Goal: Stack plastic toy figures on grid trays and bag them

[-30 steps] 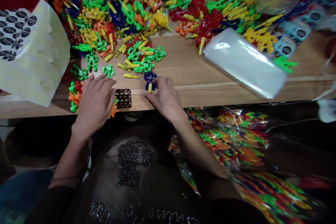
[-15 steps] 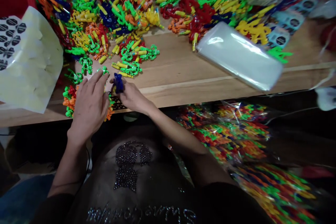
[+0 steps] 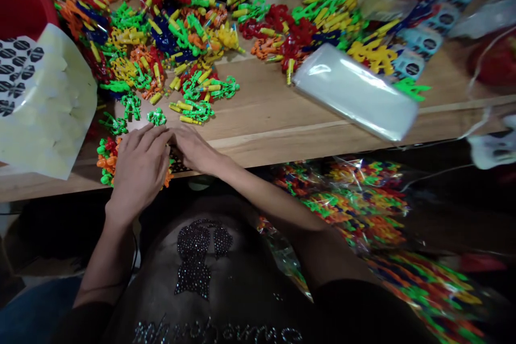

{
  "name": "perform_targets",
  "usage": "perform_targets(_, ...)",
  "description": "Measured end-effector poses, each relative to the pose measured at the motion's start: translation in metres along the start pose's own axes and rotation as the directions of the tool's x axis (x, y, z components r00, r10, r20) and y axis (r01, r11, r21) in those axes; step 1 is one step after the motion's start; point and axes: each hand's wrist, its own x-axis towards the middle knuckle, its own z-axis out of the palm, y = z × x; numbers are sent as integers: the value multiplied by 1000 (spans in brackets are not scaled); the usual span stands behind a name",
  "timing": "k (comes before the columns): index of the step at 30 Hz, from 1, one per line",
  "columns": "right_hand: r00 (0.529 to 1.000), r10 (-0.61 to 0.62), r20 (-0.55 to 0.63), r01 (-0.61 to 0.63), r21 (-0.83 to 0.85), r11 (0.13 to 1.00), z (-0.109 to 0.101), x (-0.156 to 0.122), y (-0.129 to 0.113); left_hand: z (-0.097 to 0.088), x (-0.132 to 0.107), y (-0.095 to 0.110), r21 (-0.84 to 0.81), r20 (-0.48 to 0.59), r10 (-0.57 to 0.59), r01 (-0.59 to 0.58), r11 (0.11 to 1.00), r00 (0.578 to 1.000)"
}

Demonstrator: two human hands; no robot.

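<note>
L hand (image 3: 139, 169) is lying flat, palm down, on a heap of orange & green plastic toy figures (image 3: 107, 158) at the table edge, w/ nothing showing in its grip. R hand (image 3: 195, 150) is reaching across from the right, also flat & palm down, its tips almost touching L hand. It's covering most of a small black plastic grid (image 3: 177, 164), and I can't tell if anything is pinched underneath.

Just above the hands, a small green toy figure (image 3: 157, 116) is sitting on the wood, w/ a 2nd green figure (image 3: 131, 106) & a 3rd (image 3: 113, 124) close by on the left. A loose cluster of green & yellow pieces (image 3: 191, 110) is lying just up from R hand.

The wooden table (image 3: 262, 142) is carrying a big spread of multicolour toy parts (image 3: 181, 27) across its far half. A flat pack of clear plastic bags (image 3: 355, 91) is lying at an angle on the right, near a strip of blue printed labels (image 3: 419, 43). On the left, a sticker sheet w/ black hex prints (image 3: 44, 99) is hanging over the table edge, in front of a red tub (image 3: 20, 0). Below the edge, clear bags of mixed toys (image 3: 355, 209) are piled on the person's right, & a dark top w/ rhinestone bow (image 3: 197, 258) is showing at the bottom
</note>
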Motion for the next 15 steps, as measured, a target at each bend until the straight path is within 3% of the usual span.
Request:
perform_targets(2, 996, 27, -88, -36, -112, 993, -18, -4, 10, 1, -1, 0, 0, -14, 7, -7, 1000, 1000)
perform_targets(5, 948, 178, -263, -251, -276, 928, -37, -4, 20, 2, -3, -1, -3, -29, 16, -16, 1000, 999)
perform_targets(8, 913, 298, -279, -383, -335, 861, -34, 13, 20, 3, -4, -3, 10, -52, 37, -37, 999, 998)
perform_targets(12, 936, 260, -237, -326, -304, 895, -12, 56, 12, 5, -3, -7, 55, -103, 90, -85, 995, 991)
perform_targets(15, 985, 114, -127, -138, -201, 970, -12, 85, 13, 8, -4, -10, 92, -121, 132, -122, 988, 984)
